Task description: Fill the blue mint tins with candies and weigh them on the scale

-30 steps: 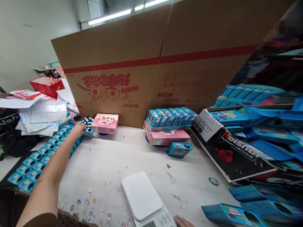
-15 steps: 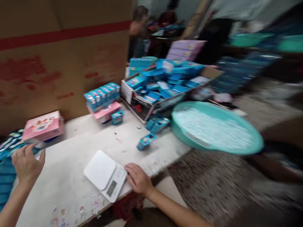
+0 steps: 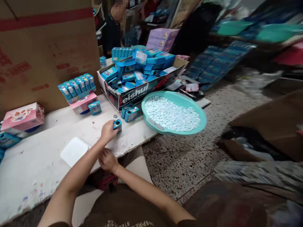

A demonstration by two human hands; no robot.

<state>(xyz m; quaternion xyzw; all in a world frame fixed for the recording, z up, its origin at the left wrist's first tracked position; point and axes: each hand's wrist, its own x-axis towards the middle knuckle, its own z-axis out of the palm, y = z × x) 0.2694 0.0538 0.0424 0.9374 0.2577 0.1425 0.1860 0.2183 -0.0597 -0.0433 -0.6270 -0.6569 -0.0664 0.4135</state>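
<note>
My left hand reaches across to the right and closes on a small blue box with a dark round opening on top. The box is at the table's surface, near its front edge. Below the left forearm, my right hand lies at the right side of a white kitchen scale, its fingers loosely bent and partly covered; I see nothing held in them. The forearm hides the scale's display. Beyond the left hand, more blue boxes stand beside a turquoise basin of pale tablet-like pieces.
An open carton heaped with blue boxes stands behind. Pink boxes and a row of blue boxes line the back of the white table, before a large cardboard box. Another person is behind.
My left hand has moved from the blue packs at far left across the scale and taken hold of a small blue box. My right hand stays beside the scale. The view has swung right.
</note>
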